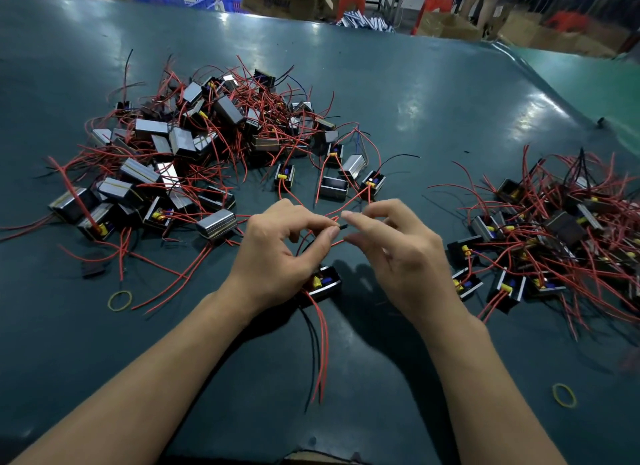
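Near me, module [327, 286] lying, seeming light; I'm pinching limp wire [343, 227] by tip with left hand [277, 253]; right hand [398, 253] hovering, grip unclear.

Dark green table [415, 93]: wired module heap [194, 142] beyond left hand [277, 253]; second heap [561, 229] right of right hand [398, 256]; rubber band [120, 300] far left.

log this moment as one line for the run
left hand pinches black wire end | right hand open, fingers apart round that end | wired module on table beneath left hand
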The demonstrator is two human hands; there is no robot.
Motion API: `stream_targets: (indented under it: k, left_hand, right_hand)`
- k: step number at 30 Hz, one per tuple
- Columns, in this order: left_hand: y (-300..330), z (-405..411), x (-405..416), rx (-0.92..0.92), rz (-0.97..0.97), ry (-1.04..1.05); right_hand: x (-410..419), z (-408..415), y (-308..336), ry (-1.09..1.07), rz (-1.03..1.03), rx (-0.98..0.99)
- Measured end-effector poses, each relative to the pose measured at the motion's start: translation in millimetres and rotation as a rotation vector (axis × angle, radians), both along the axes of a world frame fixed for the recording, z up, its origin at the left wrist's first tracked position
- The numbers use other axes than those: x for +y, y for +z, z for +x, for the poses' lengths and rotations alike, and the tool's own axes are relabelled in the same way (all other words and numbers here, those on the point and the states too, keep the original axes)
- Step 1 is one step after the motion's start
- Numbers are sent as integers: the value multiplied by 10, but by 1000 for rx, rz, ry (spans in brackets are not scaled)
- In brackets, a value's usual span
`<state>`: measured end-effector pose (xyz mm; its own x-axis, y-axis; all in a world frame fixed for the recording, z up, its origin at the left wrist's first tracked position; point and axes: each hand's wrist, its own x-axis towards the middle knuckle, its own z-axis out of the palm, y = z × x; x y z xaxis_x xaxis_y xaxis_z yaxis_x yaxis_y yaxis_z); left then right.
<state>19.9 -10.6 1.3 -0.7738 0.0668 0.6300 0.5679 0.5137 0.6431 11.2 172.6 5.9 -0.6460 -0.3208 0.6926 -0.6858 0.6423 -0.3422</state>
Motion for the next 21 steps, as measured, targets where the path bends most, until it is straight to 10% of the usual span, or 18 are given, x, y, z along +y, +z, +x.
stream_targets:
  k: [21]
  left_hand:
    - [4, 17, -18, -46, -7, -96]
  right_hand:
    - [32, 55, 41, 149, -166, -330]
